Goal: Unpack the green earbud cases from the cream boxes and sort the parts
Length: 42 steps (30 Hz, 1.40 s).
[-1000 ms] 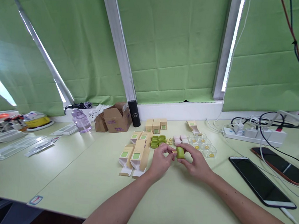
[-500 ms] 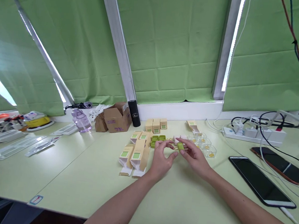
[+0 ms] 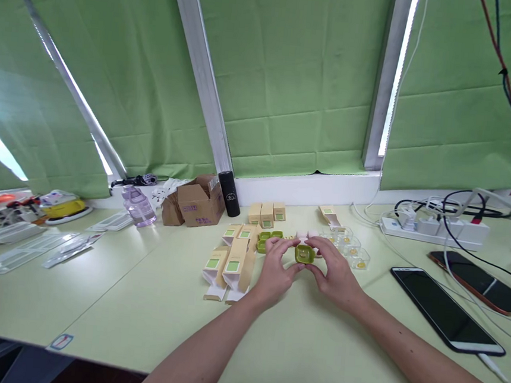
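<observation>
Between both hands a small square green container is held just above the table, its hollow side facing me. My left hand grips its left side with thumb and fingers. On its right side, my right hand holds it the same way. Behind my left fingers sit more green containers. Small beige cartons with green labels lie left of my left hand, some with open flaps. Clear plastic cups with yellow bits inside stand beyond my right hand. A pinkish item behind the held container is partly hidden.
Closed small cartons stand at the back, near a black cylinder and a cardboard box. A purple-tinted bottle is farther left. To the right lie a phone on a cable and a power strip.
The green container has been turned so that its hollow inside faces me. My right hand has shifted slightly, its fingers now around the right side.
</observation>
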Tool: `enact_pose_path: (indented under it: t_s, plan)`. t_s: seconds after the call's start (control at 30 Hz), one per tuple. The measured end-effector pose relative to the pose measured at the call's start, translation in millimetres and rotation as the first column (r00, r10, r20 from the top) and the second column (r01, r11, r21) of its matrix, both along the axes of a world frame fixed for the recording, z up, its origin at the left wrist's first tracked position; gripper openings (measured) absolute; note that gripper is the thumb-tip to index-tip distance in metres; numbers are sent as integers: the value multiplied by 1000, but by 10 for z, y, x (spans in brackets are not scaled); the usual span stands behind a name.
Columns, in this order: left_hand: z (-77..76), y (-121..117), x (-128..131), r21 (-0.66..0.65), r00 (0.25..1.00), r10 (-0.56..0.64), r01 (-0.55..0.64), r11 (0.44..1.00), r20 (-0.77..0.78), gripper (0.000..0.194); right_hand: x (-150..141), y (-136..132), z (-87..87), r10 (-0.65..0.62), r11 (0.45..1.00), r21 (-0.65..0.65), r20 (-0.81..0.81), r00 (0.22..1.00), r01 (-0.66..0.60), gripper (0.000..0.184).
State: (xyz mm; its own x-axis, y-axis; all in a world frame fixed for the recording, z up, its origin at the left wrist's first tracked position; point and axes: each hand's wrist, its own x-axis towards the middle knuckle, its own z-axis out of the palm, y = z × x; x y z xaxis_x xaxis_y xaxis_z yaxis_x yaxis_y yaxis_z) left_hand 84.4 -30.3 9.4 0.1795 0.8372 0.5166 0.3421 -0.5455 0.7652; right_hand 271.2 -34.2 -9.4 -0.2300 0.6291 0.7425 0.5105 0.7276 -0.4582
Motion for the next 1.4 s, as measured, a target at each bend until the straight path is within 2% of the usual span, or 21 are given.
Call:
enact_pose_path:
  t_s: [0.2, 0.4, 0.53, 0.73, 1.4]
  plan:
    - [1, 10, -4, 26, 999, 29, -29, 999, 13, 42, 14, -41, 69, -2, 999, 42, 8, 1000, 1, 43]
    - [21, -22, -3, 83, 999, 45, -43, 996, -23, 44, 18, -51, 111, -95, 978, 191, 34, 995, 87, 30]
    - [11, -50, -3, 166, 995, 25, -9, 986, -95, 46, 11, -44, 103, -157, 963, 233, 70, 985, 137, 22]
    - [-26, -58, -2, 296, 983, 43, 11, 955, -176, 49, 12, -29, 83, -219, 942, 284, 119, 968, 179, 20]
    - [-36, -72, 0, 383, 966, 81, 20, 924, -244, 48, -12, -38, 99, -259, 923, 324, 130, 957, 206, 19]
